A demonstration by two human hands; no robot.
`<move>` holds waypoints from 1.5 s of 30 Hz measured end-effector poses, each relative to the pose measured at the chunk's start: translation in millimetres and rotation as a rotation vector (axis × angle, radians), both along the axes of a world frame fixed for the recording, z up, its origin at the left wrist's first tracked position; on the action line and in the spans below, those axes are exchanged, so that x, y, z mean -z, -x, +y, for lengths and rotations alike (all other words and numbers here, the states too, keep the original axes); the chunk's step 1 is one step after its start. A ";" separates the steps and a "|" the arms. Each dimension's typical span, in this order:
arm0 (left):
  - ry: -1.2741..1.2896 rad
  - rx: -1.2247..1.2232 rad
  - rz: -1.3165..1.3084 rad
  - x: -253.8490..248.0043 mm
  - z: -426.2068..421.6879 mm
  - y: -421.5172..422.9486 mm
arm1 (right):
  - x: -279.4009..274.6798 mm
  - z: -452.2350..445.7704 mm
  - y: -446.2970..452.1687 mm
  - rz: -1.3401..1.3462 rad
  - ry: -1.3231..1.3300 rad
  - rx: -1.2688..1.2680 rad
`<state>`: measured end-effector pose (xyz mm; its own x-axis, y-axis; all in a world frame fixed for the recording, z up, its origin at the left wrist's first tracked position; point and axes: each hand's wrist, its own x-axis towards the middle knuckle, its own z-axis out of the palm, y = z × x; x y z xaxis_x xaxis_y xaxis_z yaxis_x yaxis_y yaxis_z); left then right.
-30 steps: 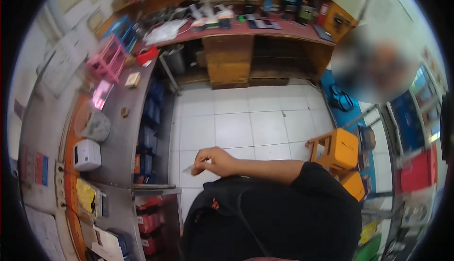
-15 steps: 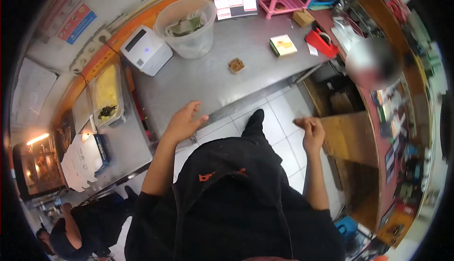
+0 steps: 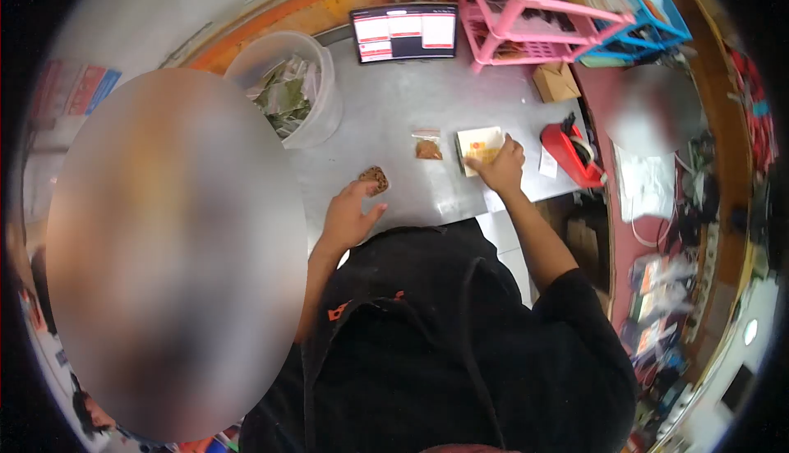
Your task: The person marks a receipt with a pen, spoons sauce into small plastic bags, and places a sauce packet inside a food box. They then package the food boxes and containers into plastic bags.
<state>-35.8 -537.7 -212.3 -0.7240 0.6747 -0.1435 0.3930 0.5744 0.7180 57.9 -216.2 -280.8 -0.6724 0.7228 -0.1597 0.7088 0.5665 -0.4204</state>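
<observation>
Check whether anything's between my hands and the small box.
Your right hand is on the small box: nothing visible intervenes. Roughly between the box and your left hand lie a brown item and a clear packet.

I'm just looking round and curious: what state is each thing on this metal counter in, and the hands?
Left hand: open, fingertips at the speckled brown item
Right hand: on the small box
Small box: looks shut
Speckled brown item: lying down
Clear packet: filled, seal unclear
Bucket: open-topped, packets inside
Screen: lit
Tape dispenser: loaded
</observation>
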 end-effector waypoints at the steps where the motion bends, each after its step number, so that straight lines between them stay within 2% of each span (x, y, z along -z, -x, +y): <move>1: -0.039 0.023 -0.060 -2.2 11.6 2.8 | -2.8 -2.6 4.6 -0.132 0.006 -0.005; 2: -0.048 0.052 -0.012 12.0 21.4 -2.3 | -12.0 -14.2 11.9 -0.256 0.011 -0.029; 3: -0.038 0.048 0.059 28.9 28.4 -5.5 | 31.5 -4.0 2.8 -0.125 0.000 -0.113; 4: -0.030 0.061 -0.002 31.3 45.0 -10.0 | 81.6 1.6 -4.4 0.013 -0.199 -0.245; 5: -0.058 0.064 -0.042 48.0 57.8 -14.1 | 65.3 -2.1 4.6 0.056 0.008 -0.177; 6: -0.175 0.051 -0.206 47.1 69.8 -12.0 | 116.1 18.0 -0.9 0.287 -0.114 -0.465; 7: -0.250 0.036 -0.070 44.6 82.0 -12.3 | 49.2 7.5 17.4 0.610 -0.545 -0.801; 8: -0.483 0.018 -0.210 53.0 92.2 -9.0 | -22.3 -21.8 31.8 0.620 0.107 -0.712; 9: -0.562 -0.092 -0.257 42.0 107.1 -15.4 | -49.4 -24.0 27.7 0.639 0.170 -0.835; 10: -0.603 -0.136 -0.593 49.8 114.3 -9.3 | -92.6 -41.6 24.6 0.490 0.340 -0.803; 11: -0.695 -0.350 -0.471 68.7 129.6 -18.7 | -99.3 -42.3 19.0 0.305 0.191 -0.835; 12: -0.702 -0.376 -0.451 52.2 121.1 -21.3 | -111.8 -50.9 18.9 0.313 0.194 -0.867; 14: -0.769 -0.600 -0.625 2.8 113.1 -30.5 | -140.7 -61.0 17.5 0.412 0.154 -0.999; 15: -0.853 -0.606 -0.753 -41.7 92.6 -33.3 | -148.1 -56.9 20.5 0.432 0.202 -0.980; 16: -0.857 -0.627 -0.751 -39.9 85.5 -25.3 | -133.0 -53.5 32.7 0.426 0.212 -0.997; 18: -1.206 -0.811 -0.940 -55.5 72.6 -30.5 | -134.5 -55.5 40.8 0.775 0.564 -0.764; 20: -1.296 -0.910 -0.883 -62.4 66.5 -33.7 | -129.8 -56.5 45.6 0.810 0.590 -0.848; 22: -1.611 -0.844 -0.890 -65.5 70.0 -37.9 | -130.7 -67.7 44.5 0.660 0.881 -0.981; 23: -1.671 -0.788 -0.856 -49.1 71.5 -38.8 | -130.0 -78.2 42.9 0.671 0.891 -1.021; 25: -1.675 -0.800 -0.859 -60.1 62.2 -43.2 | -128.5 -91.8 35.8 0.680 0.941 -0.848; 29: -1.696 -0.744 -0.865 -62.0 49.2 -49.7 | -131.1 -108.4 41.2 0.686 0.963 -0.868; 31: -1.692 -0.745 -0.859 -59.0 46.1 -49.9 | -131.1 -110.9 43.9 0.662 1.119 -0.874; 32: -1.717 -0.734 -0.757 -61.3 43.0 -50.1 | -141.7 -117.1 42.5 0.659 1.109 -0.867; 34: -1.749 -0.700 -0.679 -57.3 36.0 -49.9 | -172.5 -130.4 38.3 0.508 1.507 -0.814; 36: -1.770 -0.729 -0.757 -63.2 30.6 -51.6 | -149.3 -122.8 44.1 0.521 1.456 -0.808; 38: -1.768 -0.834 -0.770 -84.9 24.1 -57.1 | -139.1 -122.1 51.2 0.610 1.426 -0.937; 39: -1.767 -0.873 -0.742 -87.1 24.5 -59.9 | -142.7 -121.8 50.8 0.619 1.400 -0.896; 41: -1.773 -0.854 -0.788 -79.7 24.0 -64.5 | -151.9 -123.0 49.5 0.600 1.287 -1.066; 42: -1.785 -0.843 -0.786 -78.1 22.2 -64.3 | -155.9 -123.4 48.8 0.608 1.266 -1.023; 43: -1.765 -0.824 -0.833 -77.3 18.9 -64.3 | -160.1 -125.1 47.7 0.627 1.213 -1.091; 45: -1.767 -0.920 -0.860 -79.9 20.0 -67.7 | -164.5 -123.1 43.6 0.638 1.101 -1.181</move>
